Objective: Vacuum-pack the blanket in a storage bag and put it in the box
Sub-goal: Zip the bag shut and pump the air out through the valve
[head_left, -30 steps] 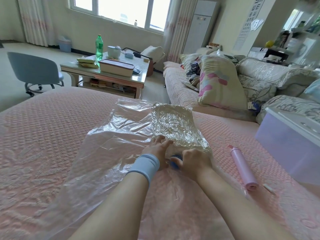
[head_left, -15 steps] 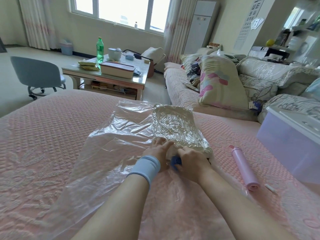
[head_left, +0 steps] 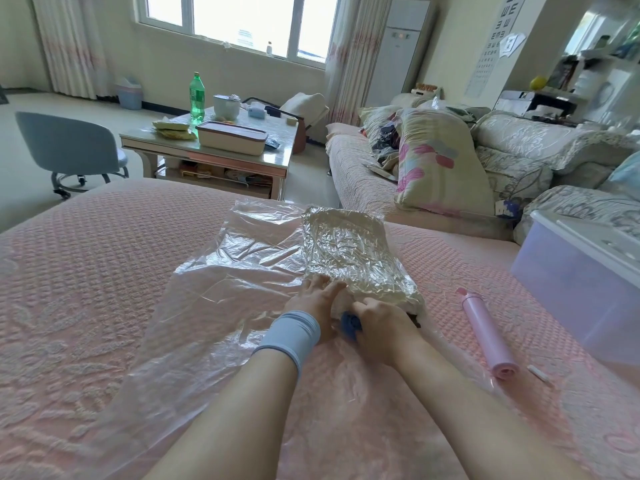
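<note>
Pink bedspread [head_left: 86, 271] carrying clear storage bag [head_left: 225, 271], blanket [head_left: 349, 251] lying shrunken inside, left hand [head_left: 315, 303] pressing bag with straight fingers, right hand [head_left: 381, 327] curling round blue valve [head_left: 349, 325], box [head_left: 571, 289] sitting right.

A lived-in home living room.
A sofa [head_left: 360, 174] piled with cushions [head_left: 440, 168], a coffee table [head_left: 221, 160] carrying a green bottle [head_left: 197, 95], a swivel chair [head_left: 65, 136], curtains [head_left: 69, 43] beside a wide window [head_left: 242, 19] and a quilted pink cover [head_left: 86, 271] all show it.

Both forearms reach forward. The left hand [head_left: 317, 299], wristband [head_left: 289, 336] on, lies flat with straight fingers; the right hand [head_left: 379, 323] curls around a small blue cap [head_left: 350, 323].
</note>
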Demonstrator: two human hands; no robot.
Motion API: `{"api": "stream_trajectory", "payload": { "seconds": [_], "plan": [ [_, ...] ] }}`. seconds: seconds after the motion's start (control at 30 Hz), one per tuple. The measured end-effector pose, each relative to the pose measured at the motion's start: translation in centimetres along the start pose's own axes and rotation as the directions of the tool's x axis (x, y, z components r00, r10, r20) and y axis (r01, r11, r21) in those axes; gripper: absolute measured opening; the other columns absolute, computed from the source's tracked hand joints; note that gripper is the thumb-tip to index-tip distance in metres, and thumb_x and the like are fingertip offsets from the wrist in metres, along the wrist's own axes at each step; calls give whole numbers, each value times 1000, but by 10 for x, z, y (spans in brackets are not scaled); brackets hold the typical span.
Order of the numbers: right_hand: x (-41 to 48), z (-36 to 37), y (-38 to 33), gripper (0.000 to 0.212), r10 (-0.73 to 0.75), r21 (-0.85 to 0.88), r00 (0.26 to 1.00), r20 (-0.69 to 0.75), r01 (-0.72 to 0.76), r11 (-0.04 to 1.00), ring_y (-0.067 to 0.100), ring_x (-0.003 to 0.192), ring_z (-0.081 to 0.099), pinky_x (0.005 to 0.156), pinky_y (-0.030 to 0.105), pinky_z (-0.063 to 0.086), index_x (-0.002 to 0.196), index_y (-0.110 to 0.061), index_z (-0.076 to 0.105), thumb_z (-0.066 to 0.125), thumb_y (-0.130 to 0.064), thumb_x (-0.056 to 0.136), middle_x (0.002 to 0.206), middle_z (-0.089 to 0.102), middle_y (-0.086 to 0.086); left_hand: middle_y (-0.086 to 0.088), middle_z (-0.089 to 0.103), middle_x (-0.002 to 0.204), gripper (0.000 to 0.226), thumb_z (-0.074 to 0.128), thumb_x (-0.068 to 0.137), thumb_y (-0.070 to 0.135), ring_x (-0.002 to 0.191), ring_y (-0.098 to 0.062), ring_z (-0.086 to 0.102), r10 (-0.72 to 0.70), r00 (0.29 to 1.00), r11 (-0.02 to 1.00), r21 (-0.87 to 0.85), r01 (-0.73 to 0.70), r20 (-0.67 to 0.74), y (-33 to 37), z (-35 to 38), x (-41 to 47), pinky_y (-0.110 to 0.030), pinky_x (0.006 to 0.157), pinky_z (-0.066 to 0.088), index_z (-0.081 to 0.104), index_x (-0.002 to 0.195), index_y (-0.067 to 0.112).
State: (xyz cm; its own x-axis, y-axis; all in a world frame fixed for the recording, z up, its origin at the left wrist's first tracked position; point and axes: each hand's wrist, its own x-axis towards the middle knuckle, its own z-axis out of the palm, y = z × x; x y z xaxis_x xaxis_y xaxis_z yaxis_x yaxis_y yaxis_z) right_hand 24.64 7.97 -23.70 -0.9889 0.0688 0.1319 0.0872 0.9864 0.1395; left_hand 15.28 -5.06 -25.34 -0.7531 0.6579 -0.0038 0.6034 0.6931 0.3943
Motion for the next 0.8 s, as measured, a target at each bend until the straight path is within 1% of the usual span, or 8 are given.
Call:
{"api": "stream_trajectory", "payload": {
  "seconds": [0.13, 0.2, 0.27, 0.4, 0.47, 0.53, 0.57, 0.8],
  "plan": [
    [-1, 0, -2, 44, 90, -131, 996, 11, -87, 988, 23, 106, 66, 83, 30, 49, 115, -12, 62, 48, -50, 98, 115, 66, 8, 2, 13, 155, 88, 73, 79, 22, 143, -26, 19, -4, 1000, 1000, -2, 4, 11, 0, 0, -1, -49, 108, 40, 19, 146, 42],
    [-3, 1, -1, 45, 88, -130, 996, -14, -90, 987, 23, 102, 66, 80, 31, 49, 114, -14, 60, 48, -54, 96, 113, 66, 6, 3, 12, 156, 89, 73, 79, 23, 144, -26, 17, -1, 1000, 1000, 7, 1, 21, 0, -1, -2, -50, 109, 39, 19, 146, 43],
    [-5, 3, 0, 39, 55, -51, 996, -68, -58, 997, 23, 92, 68, 72, 31, 49, 109, -18, 57, 57, -53, 91, 104, 64, 1, 3, 11, 156, 89, 73, 79, 23, 145, -26, 15, -2, 1000, 1000, 15, 1, 28, 0, -1, -2, -50, 110, 37, 18, 146, 43],
    [-1, 11, -3, 25, -27, -26, 996, -83, 25, 999, 25, 60, 67, 52, 28, 47, 78, -16, 64, 70, -39, 84, 79, 60, 1, 5, 9, 158, 89, 72, 81, 19, 145, -25, 15, -15, 999, 1000, 7, 15, 43, 2, -3, -3, -49, 109, 39, 17, 148, 43],
    [-2, 12, -7, 24, 5, 11, 997, -74, -5, 1000, 27, 79, 69, 66, 32, 52, 92, -12, 65, 65, -36, 90, 93, 63, 6, 5, 9, 158, 90, 72, 81, 16, 145, -25, 15, -21, 999, 1000, 9, 21, 42, 3, -3, -3, -48, 109, 39, 17, 148, 43],
    [-3, 12, -10, 29, 65, -11, 998, -17, -66, 998, 26, 104, 65, 86, 34, 50, 112, -9, 58, 54, -34, 99, 114, 61, 8, 5, 9, 158, 91, 73, 80, 16, 145, -25, 15, -25, 999, 1000, 9, 24, 38, 3, -2, -3, -48, 109, 39, 18, 147, 43],
    [-2, 13, -11, 29, 81, -31, 997, -7, -81, 996, 25, 110, 62, 90, 33, 50, 117, -9, 55, 51, -33, 101, 119, 59, 8, 6, 9, 158, 91, 73, 80, 16, 145, -25, 15, -25, 999, 1000, 8, 25, 37, 2, -1, -3, -48, 109, 39, 18, 147, 43],
    [-1, 11, -5, 24, 19, -97, 999, 32, -16, 995, 21, 109, 62, 89, 29, 50, 120, -10, 54, 51, -22, 99, 120, 58, 7, 8, 8, 158, 93, 74, 80, 18, 145, -23, 15, -26, 999, 1000, 14, 26, 33, 2, -1, -5, -49, 107, 41, 15, 147, 45]
  ]
}}
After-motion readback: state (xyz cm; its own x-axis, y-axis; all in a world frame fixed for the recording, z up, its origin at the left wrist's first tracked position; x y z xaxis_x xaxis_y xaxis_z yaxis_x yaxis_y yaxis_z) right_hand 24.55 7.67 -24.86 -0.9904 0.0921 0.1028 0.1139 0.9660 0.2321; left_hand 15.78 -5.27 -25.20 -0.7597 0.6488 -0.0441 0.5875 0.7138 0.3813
